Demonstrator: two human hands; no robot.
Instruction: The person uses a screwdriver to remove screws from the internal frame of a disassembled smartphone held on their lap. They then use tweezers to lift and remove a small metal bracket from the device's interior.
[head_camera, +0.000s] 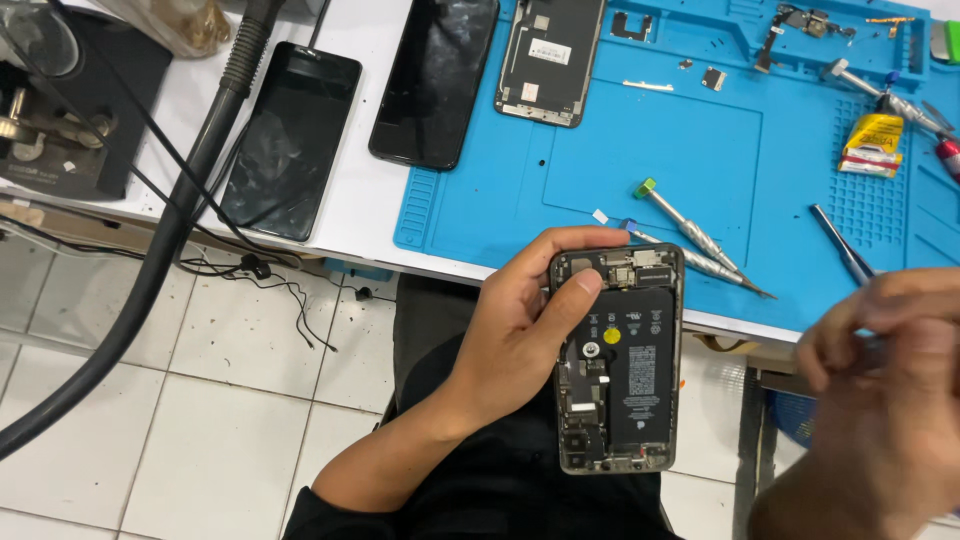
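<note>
My left hand grips an opened smartphone body from its left side, thumb resting on the upper inner parts. The phone's black battery and small boards face up, held over my lap below the table's front edge. My right hand is blurred at the right, fingers pinched around a thin dark metal tool whose tip points up toward the blue mat. The right hand is apart from the phone.
A blue work mat holds two screwdrivers, a yellow tube, small parts and a detached screen assembly. Two dark phone panels lie on the white table. A thick black hose crosses the left. White tiled floor lies below.
</note>
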